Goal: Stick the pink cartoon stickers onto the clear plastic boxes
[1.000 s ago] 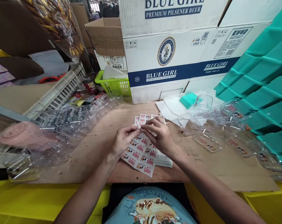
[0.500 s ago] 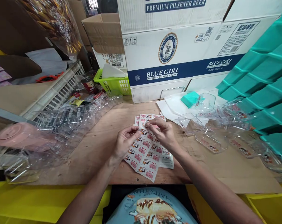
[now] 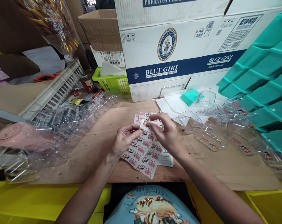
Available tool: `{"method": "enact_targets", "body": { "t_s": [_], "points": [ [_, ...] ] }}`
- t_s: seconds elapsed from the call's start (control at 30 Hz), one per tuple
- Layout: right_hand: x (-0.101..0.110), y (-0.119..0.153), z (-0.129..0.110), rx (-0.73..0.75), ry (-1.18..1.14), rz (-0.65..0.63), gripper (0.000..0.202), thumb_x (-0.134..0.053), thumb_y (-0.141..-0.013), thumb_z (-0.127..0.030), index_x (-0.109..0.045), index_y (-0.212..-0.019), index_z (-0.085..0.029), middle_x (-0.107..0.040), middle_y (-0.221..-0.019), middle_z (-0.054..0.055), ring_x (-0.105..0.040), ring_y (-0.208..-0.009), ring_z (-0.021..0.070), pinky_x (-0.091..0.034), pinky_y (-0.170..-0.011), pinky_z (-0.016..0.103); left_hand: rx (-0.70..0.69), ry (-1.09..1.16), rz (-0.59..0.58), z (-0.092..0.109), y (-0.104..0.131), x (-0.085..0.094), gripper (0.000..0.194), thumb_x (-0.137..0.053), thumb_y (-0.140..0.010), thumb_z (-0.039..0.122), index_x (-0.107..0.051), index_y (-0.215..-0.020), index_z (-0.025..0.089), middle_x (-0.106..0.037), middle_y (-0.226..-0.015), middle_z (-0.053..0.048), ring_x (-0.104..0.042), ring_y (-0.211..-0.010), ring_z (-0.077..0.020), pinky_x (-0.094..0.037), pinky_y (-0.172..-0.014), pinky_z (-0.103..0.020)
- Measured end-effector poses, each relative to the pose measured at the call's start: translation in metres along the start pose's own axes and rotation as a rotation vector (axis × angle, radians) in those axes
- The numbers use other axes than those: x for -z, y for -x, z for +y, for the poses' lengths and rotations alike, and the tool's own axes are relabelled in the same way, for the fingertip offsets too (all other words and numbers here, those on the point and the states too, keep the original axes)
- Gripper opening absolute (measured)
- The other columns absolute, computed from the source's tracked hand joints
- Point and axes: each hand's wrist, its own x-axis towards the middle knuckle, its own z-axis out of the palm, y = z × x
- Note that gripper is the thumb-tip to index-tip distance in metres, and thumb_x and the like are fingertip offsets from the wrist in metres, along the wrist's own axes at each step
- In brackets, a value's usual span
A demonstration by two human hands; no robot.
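A white sticker sheet (image 3: pixel 144 152) with cartoon figures and pink lettering hangs over the table's front part, tilted up toward me. My left hand (image 3: pixel 125 138) pinches its upper left edge between thumb and forefinger. My right hand (image 3: pixel 166 130) is at the sheet's upper right, thumb tip by a cartoon sticker and forefinger raised apart from it. I see nothing between those fingertips. More printed sheets (image 3: pixel 167 159) lie underneath, partly covered by my hands and the top sheet.
Clear plastic boxes with stickers (image 3: pixel 212 140) spread over the right side. Nested clear plastic containers (image 3: pixel 73 118) and a pink cup (image 3: pixel 13 135) line the left. White beer cartons (image 3: pixel 185 56) stand behind, beside a green basket (image 3: pixel 117 84). Turquoise trays (image 3: pixel 269 74) are stacked at right.
My right forefinger has lifted away from the thumb, so the pinch has opened. My left hand keeps its hold on the sheet. The view has shifted slightly.
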Motion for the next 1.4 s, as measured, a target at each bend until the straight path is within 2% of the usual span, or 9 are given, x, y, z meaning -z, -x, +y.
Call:
{"method": "enact_targets", "body": {
  "t_s": [0.1, 0.2, 0.3, 0.5, 0.73, 0.83, 1.0, 1.23, 1.4],
  "points": [
    [0.001, 0.006, -0.003, 0.290, 0.260, -0.034, 0.011, -0.065, -0.088, -0.021, -0.069, -0.099, -0.023, -0.065, -0.095, 0.008, -0.055, -0.093, 0.0233, -0.047, -0.086, 0.043, -0.070, -0.044, 0.016, -0.003, -0.001, -0.001, 0.014, -0.078, -0.075, 0.024, -0.073, -0.086, 0.017, -0.071, -0.088, -0.002, -0.062, -0.082, -0.0137, -0.048, -0.081, -0.026],
    [-0.001, 0.010, -0.005, 0.355, 0.317, -0.147, 0.013, -0.061, -0.090, -0.019, -0.069, -0.099, -0.023, -0.067, -0.090, 0.008, -0.053, -0.088, 0.0242, -0.048, -0.081, 0.042, -0.160, -0.132, -0.012, -0.007, -0.001, -0.002, 0.009, -0.074, -0.079, 0.025, -0.075, -0.083, 0.017, -0.067, -0.086, -0.003, -0.059, -0.085, -0.0149, -0.047, -0.083, -0.027],
    [-0.007, 0.008, -0.003, 0.295, 0.260, -0.142, 0.011, -0.058, -0.090, -0.017, -0.068, -0.088, -0.022, -0.066, -0.083, 0.007, -0.054, -0.083, 0.0225, -0.047, -0.078, 0.040, -0.219, -0.217, -0.033, -0.009, -0.001, -0.002, 0.009, -0.071, -0.082, 0.025, -0.076, -0.084, 0.018, -0.064, -0.085, -0.003, -0.057, -0.086, -0.0148, -0.046, -0.082, -0.026],
    [-0.007, -0.003, 0.015, -0.090, -0.058, -0.021, 0.019, -0.058, -0.090, -0.026, -0.060, -0.073, -0.020, -0.061, -0.068, 0.001, -0.056, -0.067, 0.0158, -0.046, -0.065, 0.031, -0.222, -0.196, -0.011, -0.017, 0.000, 0.000, 0.006, -0.075, -0.078, 0.023, -0.075, -0.082, 0.018, -0.061, -0.083, -0.001, -0.056, -0.084, -0.0132, -0.046, -0.078, -0.024],
    [-0.003, 0.005, 0.001, 0.261, 0.231, -0.138, 0.010, -0.060, -0.091, -0.021, -0.068, -0.087, -0.020, -0.068, -0.083, 0.008, -0.056, -0.082, 0.0216, -0.046, -0.077, 0.038, -0.208, -0.161, 0.013, -0.015, -0.002, -0.003, 0.011, -0.073, -0.080, 0.024, -0.074, -0.089, 0.018, -0.066, -0.088, -0.002, -0.059, -0.085, -0.0141, -0.047, -0.083, -0.027],
    [-0.009, 0.005, 0.001, 0.241, 0.231, -0.116, 0.014, -0.057, -0.090, -0.018, -0.066, -0.079, -0.020, -0.065, -0.077, 0.006, -0.054, -0.078, 0.0209, -0.045, -0.075, 0.037, -0.241, -0.215, 0.008, -0.015, -0.001, -0.005, 0.011, -0.073, -0.080, 0.026, -0.075, -0.086, 0.017, -0.065, -0.086, -0.002, -0.059, -0.087, -0.0149, -0.047, -0.083, -0.027],
    [-0.007, -0.001, 0.016, -0.034, 0.035, 0.004, 0.019, -0.059, -0.090, -0.023, -0.061, -0.071, -0.020, -0.062, -0.067, 0.001, -0.057, -0.067, 0.0173, -0.045, -0.066, 0.032, -0.148, -0.125, 0.058, -0.020, 0.002, -0.002, 0.014, -0.078, -0.075, 0.026, -0.074, -0.086, 0.017, -0.068, -0.087, -0.002, -0.061, -0.083, -0.0135, -0.049, -0.080, -0.026],
    [-0.007, 0.007, 0.003, 0.251, 0.225, -0.134, 0.012, -0.058, -0.090, -0.019, -0.066, -0.081, -0.021, -0.065, -0.078, 0.006, -0.054, -0.079, 0.0216, -0.044, -0.076, 0.038, -0.146, -0.124, 0.051, -0.021, 0.001, -0.004, 0.016, -0.077, -0.076, 0.028, -0.074, -0.087, 0.017, -0.071, -0.089, -0.002, -0.063, -0.085, -0.0144, -0.049, -0.082, -0.027],
    [-0.013, 0.003, 0.015, -0.139, -0.109, 0.011, 0.016, -0.064, -0.083, -0.026, -0.061, -0.069, -0.019, -0.061, -0.069, 0.002, -0.055, -0.069, 0.0176, -0.045, -0.068, 0.033, -0.173, -0.141, 0.046, -0.026, -0.002, 0.001, 0.015, -0.077, -0.076, 0.027, -0.074, -0.086, 0.017, -0.069, -0.088, -0.002, -0.062, -0.085, -0.0139, -0.049, -0.083, -0.026]
  ]
}}
